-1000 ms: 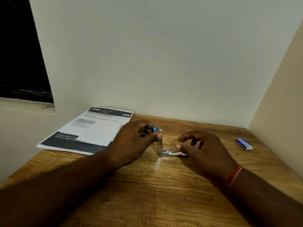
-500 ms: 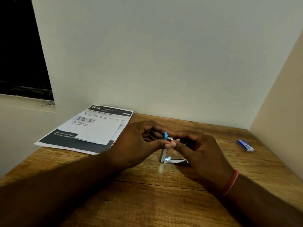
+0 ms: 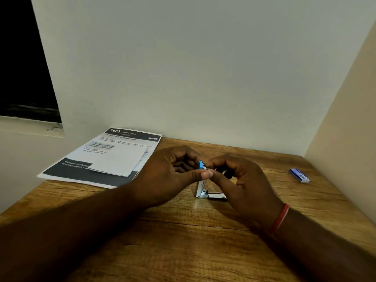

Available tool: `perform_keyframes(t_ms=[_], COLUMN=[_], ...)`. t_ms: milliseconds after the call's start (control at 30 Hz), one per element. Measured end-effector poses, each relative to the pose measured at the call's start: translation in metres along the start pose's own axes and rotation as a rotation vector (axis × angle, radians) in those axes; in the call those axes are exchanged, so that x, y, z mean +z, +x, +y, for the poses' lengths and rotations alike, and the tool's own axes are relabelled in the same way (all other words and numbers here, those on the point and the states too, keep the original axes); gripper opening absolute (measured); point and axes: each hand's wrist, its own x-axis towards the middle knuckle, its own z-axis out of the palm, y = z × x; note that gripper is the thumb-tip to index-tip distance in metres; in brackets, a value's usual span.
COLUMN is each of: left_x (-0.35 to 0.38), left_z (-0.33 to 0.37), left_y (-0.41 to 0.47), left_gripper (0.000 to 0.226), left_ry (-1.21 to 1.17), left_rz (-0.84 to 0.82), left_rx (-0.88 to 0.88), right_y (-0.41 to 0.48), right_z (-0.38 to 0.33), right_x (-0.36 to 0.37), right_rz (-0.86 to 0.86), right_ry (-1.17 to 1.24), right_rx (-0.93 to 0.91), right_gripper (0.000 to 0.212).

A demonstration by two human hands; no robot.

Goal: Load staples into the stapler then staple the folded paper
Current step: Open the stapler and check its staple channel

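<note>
On the table (image 3: 183,241), stapler (image 3: 200,187) arm stands upright, base lying rightward.

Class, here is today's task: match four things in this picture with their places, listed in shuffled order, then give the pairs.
1 stapler
2 folded paper
3 staple box
4 red wristband

A on the right wrist
B on the printed sheet
C hinged open, pinched by left hand and right hand
D alone near the right wall

Pairs: 1-C; 2-B; 3-D; 4-A

Two hands (image 3: 168,174) (image 3: 246,180), one stapler (image 3: 200,189), two papers (image 3: 117,160) (image 3: 79,173), one box (image 3: 299,175).
</note>
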Motion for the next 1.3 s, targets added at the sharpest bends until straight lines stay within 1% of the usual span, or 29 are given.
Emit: perform_keyframes(t_ms=[233, 367, 500, 567, 667, 733, 800, 867, 1000, 1067, 1133, 1167, 1200, 1300], left_x=[0.002, 0.005, -0.002, -0.005, -0.012, -0.021, -0.031, -0.038, -0.042, -0.043, -0.041, -0.039, -0.035, -0.021], left_z=[-0.008, -0.011, -0.018, -0.019, -0.018, -0.016, -0.016, -0.018, -0.021, -0.021, -0.020, -0.020, -0.020, -0.021], left_y=[0.004, 0.004, 0.009, 0.010, 0.009, 0.010, 0.010, 0.009, 0.009, 0.009, 0.009, 0.008, 0.007, 0.006], left_gripper=[0.019, 0.021, 0.016, 0.017, 0.023, 0.028, 0.030, 0.028, 0.014, 0.014, 0.016, 0.018, 0.025, 0.052], left_ry=[-0.038, -0.045, -0.052, -0.026, 0.065, 0.162, 0.234, 0.304, 0.418, 0.478, 0.490, 0.475, 0.456, 0.421], left_rz=[-0.011, 0.008, 0.102, 0.104, 0.049, 0.018, -0.056, -0.154, -0.296, -0.305, -0.299, -0.299, -0.300, -0.316], left_rx=[0.014, 0.018, -0.022, -0.032, -0.023, -0.013, -0.028, -0.041, -0.023, -0.008, 0.011, 0.024, 0.037, 0.117], right_y=[0.000, -0.001, 0.000, 0.000, 0.000, 0.001, 0.002, 0.002, 0.002, 0.002, 0.002, 0.002, 0.002, 0.001], right_z=[0.000, 0.003, 0.010, 0.013, 0.020, 0.027, 0.034, 0.039, 0.043, 0.042, 0.041, 0.040, 0.040, 0.038], right_x=[0.006, 0.010, 0.007, 0.005, -0.001, -0.009, -0.016, -0.019, -0.019, -0.019, -0.018, -0.017, -0.016, -0.012], right_rz=[0.009, 0.016, 0.033, 0.018, -0.020, -0.043, -0.042, -0.033, -0.044, -0.049, -0.052, -0.055, -0.060, -0.075], right_ry=[-0.007, 0.005, 0.061, 0.033, 0.016, 0.053, 0.112, 0.162, 0.218, 0.253, 0.277, 0.281, 0.283, 0.308], right_rx=[-0.072, -0.082, -0.013, 0.008, 0.056, 0.116, 0.170, 0.202, 0.224, 0.223, 0.225, 0.222, 0.214, 0.208], right_gripper=[0.006, 0.005, 0.008, 0.012, 0.014, 0.011, 0.009, 0.011, 0.013, 0.014, 0.015, 0.014, 0.014, 0.014])
